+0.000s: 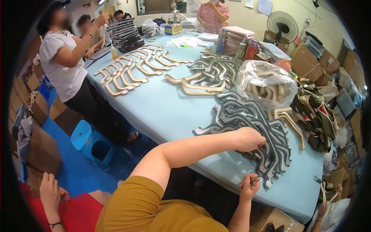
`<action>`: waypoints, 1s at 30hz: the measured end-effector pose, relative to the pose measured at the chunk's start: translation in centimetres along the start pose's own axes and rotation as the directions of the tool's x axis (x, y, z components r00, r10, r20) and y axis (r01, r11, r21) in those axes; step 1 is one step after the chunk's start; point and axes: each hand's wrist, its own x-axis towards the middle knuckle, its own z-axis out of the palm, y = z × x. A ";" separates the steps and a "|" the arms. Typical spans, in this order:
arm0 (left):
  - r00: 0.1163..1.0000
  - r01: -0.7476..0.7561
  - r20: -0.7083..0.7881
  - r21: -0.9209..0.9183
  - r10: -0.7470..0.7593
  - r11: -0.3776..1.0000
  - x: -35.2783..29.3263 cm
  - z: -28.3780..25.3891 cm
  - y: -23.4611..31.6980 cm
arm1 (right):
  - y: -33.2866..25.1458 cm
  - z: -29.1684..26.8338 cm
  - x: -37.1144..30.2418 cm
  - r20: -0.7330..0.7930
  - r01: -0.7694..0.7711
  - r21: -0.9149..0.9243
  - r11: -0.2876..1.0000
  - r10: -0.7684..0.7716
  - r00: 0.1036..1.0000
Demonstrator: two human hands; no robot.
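A pile of grey-and-white curved fabric strips [247, 110] lies overlapping on the near part of the table. Over its lower part is my left hand [250, 139], fingers pinched together; whatever they grip is too small to make out. Close to the table edge, my right hand [249, 188] is closed round small thread snips [254, 179]. The snips' metal tips point at the lower end of the strips.
On the blue-covered table [162, 116] are rows of beige curved pieces [129, 69], a second grey pile [216, 67] and a clear plastic bag [266, 83] of pieces. Dark green pieces [315, 112] sit at the right. A blue stool [92, 143] stands left; other people are around the table.
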 end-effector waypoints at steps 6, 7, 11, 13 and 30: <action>0.963 -0.009 -0.261 0.235 0.072 0.972 -1.6 2.0 -1.2 | 0.3 0.1 0.2 0.037 0.016 -0.043 0.999 -0.014 0.999; 0.960 0.003 -0.270 0.297 0.081 0.955 -1.6 1.8 -1.3 | 0.3 0.2 0.3 0.037 0.020 -0.043 0.999 -0.018 0.999; 0.934 -0.122 -0.240 0.479 0.264 0.869 -1.4 1.5 -1.8 | 0.1 0.5 0.3 0.027 0.016 -0.059 0.998 -0.014 1.000; 0.899 -0.164 -0.262 0.543 0.351 0.824 -1.5 1.4 -1.8 | 0.3 0.4 0.3 0.024 0.039 -0.070 0.997 -0.037 0.999; 0.937 -0.164 -0.214 0.432 0.278 0.887 -1.9 0.0 -2.7 | 0.3 0.2 0.9 0.079 0.067 -0.193 0.979 -0.052 0.996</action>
